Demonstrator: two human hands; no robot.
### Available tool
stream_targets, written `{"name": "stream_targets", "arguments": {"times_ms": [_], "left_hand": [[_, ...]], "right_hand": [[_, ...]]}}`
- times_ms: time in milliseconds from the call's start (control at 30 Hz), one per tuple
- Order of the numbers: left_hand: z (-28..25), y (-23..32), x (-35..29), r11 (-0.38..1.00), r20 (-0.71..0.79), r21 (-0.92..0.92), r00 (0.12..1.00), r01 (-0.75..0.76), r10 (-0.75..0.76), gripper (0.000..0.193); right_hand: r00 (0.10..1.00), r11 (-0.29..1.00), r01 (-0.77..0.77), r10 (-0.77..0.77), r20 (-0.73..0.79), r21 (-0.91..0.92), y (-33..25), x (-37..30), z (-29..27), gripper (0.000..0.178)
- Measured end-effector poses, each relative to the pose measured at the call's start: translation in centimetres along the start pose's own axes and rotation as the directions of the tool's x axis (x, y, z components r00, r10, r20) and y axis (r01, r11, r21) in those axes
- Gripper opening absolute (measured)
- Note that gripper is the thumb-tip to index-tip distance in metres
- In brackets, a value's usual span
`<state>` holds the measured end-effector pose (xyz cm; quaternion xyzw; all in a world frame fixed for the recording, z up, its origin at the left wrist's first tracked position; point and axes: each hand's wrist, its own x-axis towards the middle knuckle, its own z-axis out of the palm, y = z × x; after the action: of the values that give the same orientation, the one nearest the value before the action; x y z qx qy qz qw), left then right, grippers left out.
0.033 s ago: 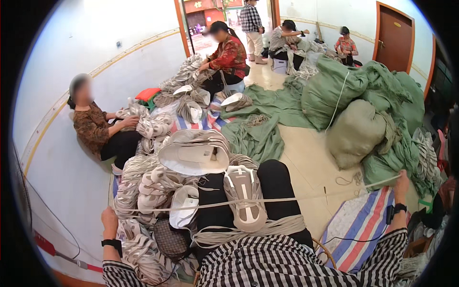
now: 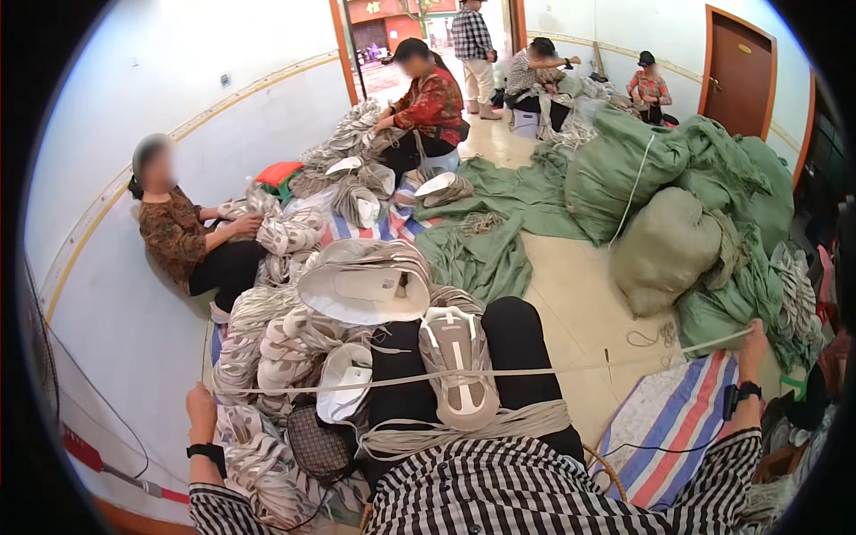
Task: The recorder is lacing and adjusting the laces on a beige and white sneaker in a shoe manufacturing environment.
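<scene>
A pale beige shoelace (image 2: 535, 371) is pulled taut across my lap, from one fist to the other. Its left end is in my closed left hand (image 2: 201, 412), beside a heap of shoe uppers. My right hand (image 2: 754, 346) is closed on the other end, out at the far right. Beneath the lace, a grey-brown and white shoe upper (image 2: 456, 339) lies between my thighs, its toe toward me. A bundle of loose laces (image 2: 526, 421) rests across my lap behind that toe.
Stacked shoe uppers (image 2: 361, 281) and a checked bag (image 2: 319, 446) are to my left. Green sacks (image 2: 615, 169) and a tan sack (image 2: 664, 250) stand at the right, with a striped sheet (image 2: 664, 437) nearer. Several people sit among piles farther off; one stands by the doorway.
My two hands are very slightly farther apart, with the lace still stretched between them. The shoe upper and lace bundle stay in place.
</scene>
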<state>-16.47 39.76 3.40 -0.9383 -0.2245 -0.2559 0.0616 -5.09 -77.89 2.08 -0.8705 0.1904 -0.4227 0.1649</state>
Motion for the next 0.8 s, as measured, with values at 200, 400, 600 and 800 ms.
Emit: {"name": "stream_targets", "arguments": {"times_ms": [200, 400, 600, 800], "left_hand": [[3.7, -5.8, -1.8, 0.994, 0.005, 0.013, 0.994, 0.107, -0.107, 0.015], [-2.1, -9.6, -3.2, 0.98, -0.1, 0.151, 0.988, 0.132, -0.117, 0.01], [-2.6, -11.3, -10.7, 0.91, -0.119, 0.063, 0.909, 0.409, -0.4, 0.013], [-4.9, -11.3, -9.5, 0.921, -0.191, 0.117, 0.918, 0.372, -0.347, 0.014]], "right_hand": [[0.921, 0.906, 0.31, -0.361, -0.144, -0.287, 11.7, 5.7, -6.2, 0.041], [0.999, 0.964, 0.044, -0.035, 0.038, -0.261, 12.4, 2.5, -6.1, 0.042], [0.949, 0.9, 0.186, -0.268, -0.165, -0.393, 12.7, 7.8, -6.9, 0.04], [0.991, 0.882, -0.097, 0.04, -0.13, -0.461, 17.5, 4.0, -10.6, 0.042]]}}
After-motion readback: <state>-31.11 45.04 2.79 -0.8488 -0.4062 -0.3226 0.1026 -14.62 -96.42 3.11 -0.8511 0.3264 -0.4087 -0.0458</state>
